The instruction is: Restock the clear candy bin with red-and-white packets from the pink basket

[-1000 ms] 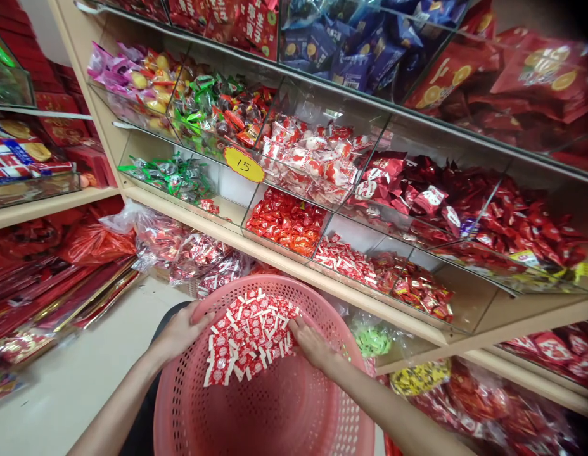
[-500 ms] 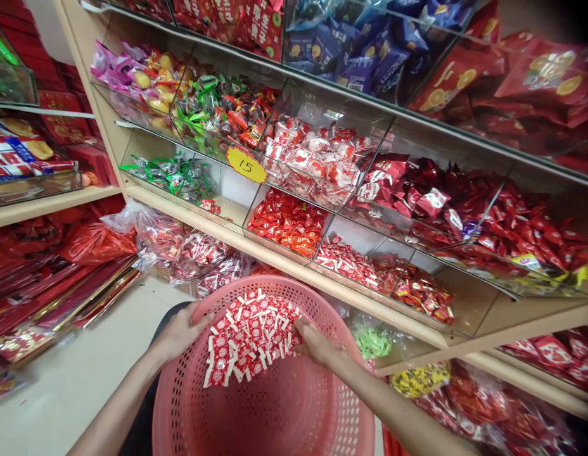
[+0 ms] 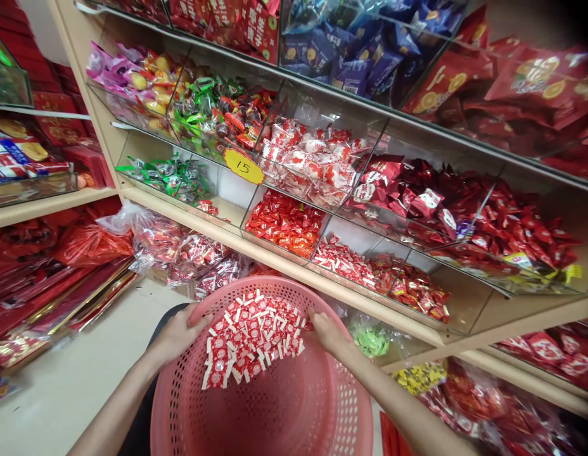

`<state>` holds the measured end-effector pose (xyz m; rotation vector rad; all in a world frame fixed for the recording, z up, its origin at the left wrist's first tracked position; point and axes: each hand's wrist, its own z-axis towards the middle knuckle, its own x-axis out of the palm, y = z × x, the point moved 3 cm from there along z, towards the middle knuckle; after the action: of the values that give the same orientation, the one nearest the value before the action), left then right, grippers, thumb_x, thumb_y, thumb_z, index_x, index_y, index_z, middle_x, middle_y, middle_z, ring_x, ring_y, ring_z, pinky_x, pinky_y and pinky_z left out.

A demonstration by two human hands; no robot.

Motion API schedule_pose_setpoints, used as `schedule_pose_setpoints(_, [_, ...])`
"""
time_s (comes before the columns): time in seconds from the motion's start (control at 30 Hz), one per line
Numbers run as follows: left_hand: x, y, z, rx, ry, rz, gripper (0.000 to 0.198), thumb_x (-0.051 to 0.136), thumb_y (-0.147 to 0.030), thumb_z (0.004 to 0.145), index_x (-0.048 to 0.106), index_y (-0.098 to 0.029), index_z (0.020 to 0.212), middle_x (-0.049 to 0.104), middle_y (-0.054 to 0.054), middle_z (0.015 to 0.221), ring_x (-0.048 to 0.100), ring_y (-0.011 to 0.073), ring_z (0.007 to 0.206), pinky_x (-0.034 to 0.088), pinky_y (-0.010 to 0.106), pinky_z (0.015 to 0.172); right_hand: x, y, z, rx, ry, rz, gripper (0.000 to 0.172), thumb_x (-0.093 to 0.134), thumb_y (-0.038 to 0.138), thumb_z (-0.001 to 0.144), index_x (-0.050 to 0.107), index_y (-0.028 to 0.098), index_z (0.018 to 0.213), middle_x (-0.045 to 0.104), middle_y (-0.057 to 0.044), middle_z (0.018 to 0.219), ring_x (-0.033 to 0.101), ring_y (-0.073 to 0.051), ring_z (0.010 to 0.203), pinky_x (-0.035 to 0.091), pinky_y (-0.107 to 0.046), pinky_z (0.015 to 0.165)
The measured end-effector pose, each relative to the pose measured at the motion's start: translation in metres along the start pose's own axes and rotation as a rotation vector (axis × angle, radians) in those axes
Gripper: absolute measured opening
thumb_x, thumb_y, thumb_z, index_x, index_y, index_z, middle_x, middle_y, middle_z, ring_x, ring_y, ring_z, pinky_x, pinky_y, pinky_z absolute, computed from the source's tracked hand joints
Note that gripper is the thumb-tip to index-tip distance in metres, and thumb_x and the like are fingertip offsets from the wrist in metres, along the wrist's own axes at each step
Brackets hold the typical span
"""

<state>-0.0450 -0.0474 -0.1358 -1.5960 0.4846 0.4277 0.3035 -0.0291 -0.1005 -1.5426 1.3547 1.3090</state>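
A pink perforated plastic basket [image 3: 270, 421] is tilted in front of me. Small red-and-white wrapped candies [image 3: 256, 335] lie heaped against its far side, and its near part is bare. My left hand [image 3: 180, 332] is closed over the basket's left rim, with the fingertips partly hidden. Inside the right wall, my right hand [image 3: 325, 329] has its fingers pinched together just beside the heap. A small red wrapped candy shows at the fingertips, partly covered by them.
Beyond the basket rise wooden shelves [image 3: 284, 266] with clear bins of wrapped sweets. A yellow tag [image 3: 243, 166] reads 15. Plastic bags of sweets [image 3: 158, 237] sit under the lowest shelf; red packs [image 3: 51, 304] lie on the floor at left.
My right hand has moved from the candy heap to the right, toward the basket's right wall. My left hand stays on the rim. The view has shifted slightly.
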Motion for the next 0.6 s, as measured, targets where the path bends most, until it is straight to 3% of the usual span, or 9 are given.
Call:
schedule_pose_setpoints(0.13, [0.001,-0.002,-0.002,0.003,0.016,0.015,0.053,0.048,-0.057,0.074,0.054,-0.013,0.104,0.061,0.007,0.094,0.057,0.0196,0.084,0.043,0.027,0.074,0.006,0.010,-0.001,-0.023,0.014,-0.080,0.048,0.040,0.001,0.076,0.042,0.008,0.123,0.058,-0.016,0.110,0.054,-0.019,0.102,0.042,-0.028,0.083])
schedule_pose_setpoints(0.3, [0.000,-0.006,-0.003,-0.004,0.022,-0.049,0.052,0.051,-0.055,0.073,0.055,-0.013,0.103,0.062,0.007,0.095,0.057,0.0207,0.085,0.043,0.028,0.075,0.010,0.018,0.000,-0.015,0.025,-0.129,0.049,0.034,-0.005,0.075,0.045,0.005,0.122,0.061,-0.016,0.106,0.057,-0.020,0.097,0.045,-0.029,0.082])
schedule_pose_setpoints(0.5, [-0.001,-0.008,-0.001,-0.017,-0.015,-0.066,0.054,0.054,-0.053,0.070,0.056,-0.011,0.105,0.061,0.009,0.100,0.057,0.0229,0.090,0.043,0.029,0.077,0.013,0.015,-0.002,0.009,-0.010,-0.092,0.046,0.045,0.002,0.075,0.046,0.010,0.121,0.057,-0.015,0.113,0.055,-0.020,0.104,0.043,-0.027,0.085])
schedule_pose_setpoints(0.6, [0.000,-0.012,-0.001,-0.009,0.024,-0.088,0.054,0.050,-0.056,0.073,0.054,-0.012,0.105,0.060,0.008,0.103,0.056,0.0218,0.093,0.042,0.029,0.082,0.007,0.012,-0.006,-0.002,-0.062,-0.037,0.041,0.054,0.010,0.075,0.050,0.010,0.115,0.060,-0.015,0.108,0.056,-0.021,0.100,0.043,-0.028,0.084])
